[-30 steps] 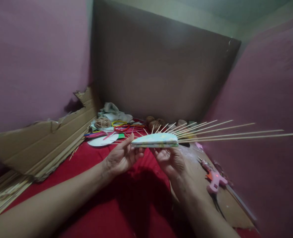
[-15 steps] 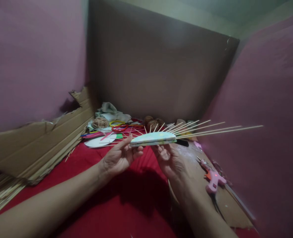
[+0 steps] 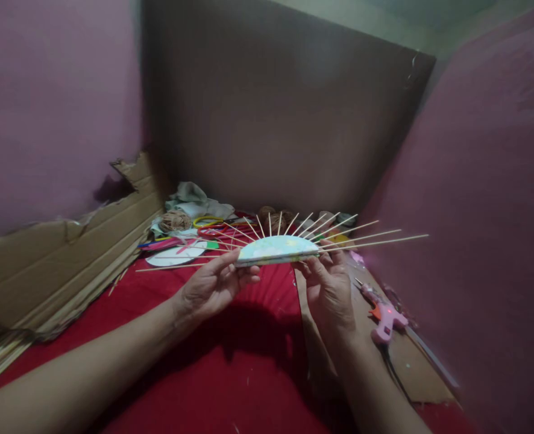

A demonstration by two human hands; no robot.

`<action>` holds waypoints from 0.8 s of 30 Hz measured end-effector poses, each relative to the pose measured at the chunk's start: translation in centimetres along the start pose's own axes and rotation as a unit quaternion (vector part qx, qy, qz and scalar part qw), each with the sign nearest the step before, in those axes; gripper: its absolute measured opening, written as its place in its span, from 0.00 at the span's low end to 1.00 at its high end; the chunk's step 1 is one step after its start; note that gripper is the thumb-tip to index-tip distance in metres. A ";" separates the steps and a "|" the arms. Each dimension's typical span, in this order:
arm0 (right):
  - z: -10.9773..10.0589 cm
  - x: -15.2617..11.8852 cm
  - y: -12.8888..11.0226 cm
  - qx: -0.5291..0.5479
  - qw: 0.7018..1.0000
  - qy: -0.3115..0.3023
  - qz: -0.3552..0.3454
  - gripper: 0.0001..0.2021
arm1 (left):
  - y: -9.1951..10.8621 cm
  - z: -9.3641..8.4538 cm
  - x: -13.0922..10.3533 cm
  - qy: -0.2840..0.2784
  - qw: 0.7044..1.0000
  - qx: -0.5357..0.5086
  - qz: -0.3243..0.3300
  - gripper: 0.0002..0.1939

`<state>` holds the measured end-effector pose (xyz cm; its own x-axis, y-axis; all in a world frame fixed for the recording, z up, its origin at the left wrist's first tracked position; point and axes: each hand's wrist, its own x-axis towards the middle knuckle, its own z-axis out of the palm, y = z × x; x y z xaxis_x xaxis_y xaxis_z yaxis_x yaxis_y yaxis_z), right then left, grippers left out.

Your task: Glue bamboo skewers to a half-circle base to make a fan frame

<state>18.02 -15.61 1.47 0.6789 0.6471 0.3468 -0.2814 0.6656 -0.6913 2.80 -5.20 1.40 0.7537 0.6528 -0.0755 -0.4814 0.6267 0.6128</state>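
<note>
Between my hands is a pale blue-green half-disc with thin sticks (image 3: 278,248), held up above the red cloth. The sticks fan out from its curved edge like rays, and its straight edge faces me. My left hand (image 3: 217,280) pinches the left corner, thumb on top and fingers curled beneath. At the right corner, my right hand (image 3: 328,289) grips the half-disc with the thumb near its front edge. Some of the right fingers are hidden under it and behind the sticks.
A pink glue gun (image 3: 387,322) with a lit red light lies on a brown board (image 3: 423,367) at right. Scissors (image 3: 210,223), a twine ball (image 3: 175,221) and a white oval piece (image 3: 172,255) lie at the back on the red cloth (image 3: 249,374). Cardboard (image 3: 68,271) leans along the left wall.
The half-disc has tilted so more of its top face and its fan of sticks show. My right hand has shifted right, from underneath to the right corner.
</note>
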 end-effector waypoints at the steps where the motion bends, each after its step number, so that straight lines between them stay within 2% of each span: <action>1: -0.1 0.0 -0.1 -0.006 1.000 -0.003 0.005 0.18 | 0.0 0.0 0.0 0.003 1.000 0.004 -0.001 0.15; 7: -0.9 0.3 -0.3 -0.011 0.998 -0.033 0.055 0.15 | -0.1 -0.3 0.1 -0.017 0.999 0.028 0.008 0.13; 11: -1.0 0.3 -0.1 0.002 0.997 -0.045 0.056 0.13 | -0.2 -0.5 0.1 -0.050 0.998 0.036 0.016 0.11; 16: -0.8 0.2 -0.1 0.015 0.998 -0.041 0.055 0.13 | -0.3 -0.7 0.2 -0.065 0.997 0.033 0.021 0.10; 19: -0.9 0.3 0.0 0.024 0.997 -0.041 0.061 0.13 | -0.4 -0.8 0.3 -0.059 0.997 0.035 0.024 0.09; 24: -1.2 0.4 0.5 0.039 0.996 -0.047 0.066 0.14 | -0.7 -0.7 0.4 -0.017 1.000 0.022 0.013 0.09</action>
<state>18.98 -15.43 0.45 0.5670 0.7609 0.3156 -0.4194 0.5964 -0.6844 3.08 -5.10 0.45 0.7560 0.6538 -0.0329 -0.4814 0.5893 0.6488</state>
